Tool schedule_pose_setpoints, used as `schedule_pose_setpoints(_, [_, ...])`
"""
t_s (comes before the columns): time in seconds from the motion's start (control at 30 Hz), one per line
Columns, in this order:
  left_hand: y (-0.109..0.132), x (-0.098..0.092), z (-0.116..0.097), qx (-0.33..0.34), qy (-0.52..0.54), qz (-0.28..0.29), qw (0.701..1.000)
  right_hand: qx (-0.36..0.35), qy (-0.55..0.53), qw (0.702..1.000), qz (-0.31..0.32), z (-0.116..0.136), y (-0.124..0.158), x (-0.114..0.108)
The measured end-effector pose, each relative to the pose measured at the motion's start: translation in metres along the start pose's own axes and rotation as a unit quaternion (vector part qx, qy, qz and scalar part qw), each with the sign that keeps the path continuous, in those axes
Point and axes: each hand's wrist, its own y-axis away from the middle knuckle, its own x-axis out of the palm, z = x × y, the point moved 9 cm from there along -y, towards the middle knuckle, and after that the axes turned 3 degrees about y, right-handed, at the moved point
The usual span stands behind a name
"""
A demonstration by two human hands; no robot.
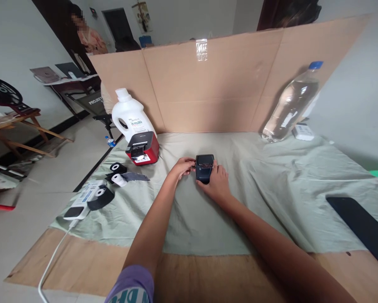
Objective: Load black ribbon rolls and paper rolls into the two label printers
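Note:
A small black box-shaped device [204,167] sits on the pale green cloth [270,189] at the middle of the table. My right hand [218,183] wraps around its right side and near end. My left hand [183,166] has its fingertips pinched against the device's left edge. Both forearms reach in from the bottom of the view. Whether the device rests fully on the cloth or is slightly lifted is not clear.
A red and black label printer [143,148] and a white jug [130,114] stand at the back left. Tape rolls [118,173], a white power strip [81,202], a clear water bottle [291,105], a black phone [362,227] and a cardboard screen [226,80] surround the spot. A person stands far left.

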Motion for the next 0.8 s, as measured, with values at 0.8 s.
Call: schedule_pose_setpoints(0.8, [-0.0033, -0.001, 0.0047, -0.008, -0.02, -0.016, 1.0, 0.031, -0.042, 0.999, -0.002, -0.0071, -0.0012, 0.0019])
